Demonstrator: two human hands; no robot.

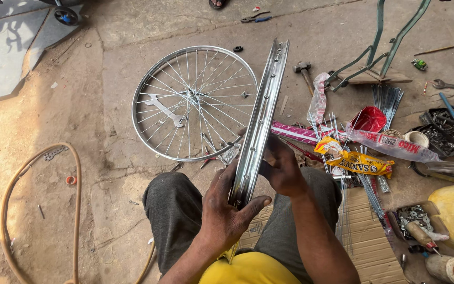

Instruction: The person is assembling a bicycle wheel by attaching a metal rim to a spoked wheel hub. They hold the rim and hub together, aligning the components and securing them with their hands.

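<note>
Fingers (256,202) of left hand (227,210) were clamped on the bare rim's (261,113) near edge, rim upright btwn knees; right hand (282,168) gripped its other side. Risk: shiny rim slipping, toppling fwd onto spoked wheel (194,102) w/ loose spokes (387,100) further right.

Two hands, the left hand (226,208) and the right hand (281,169), gripped one bare rim (259,123). One spoked wheel (194,102) lay beyond the hands, with one flat spanner (163,109) on its spokes. One hammer (304,72) lay farther off to their right. One yellow packet (357,162) and one red bag (368,119) sat right of the hands. One hose (11,197) curved to their left.
</note>
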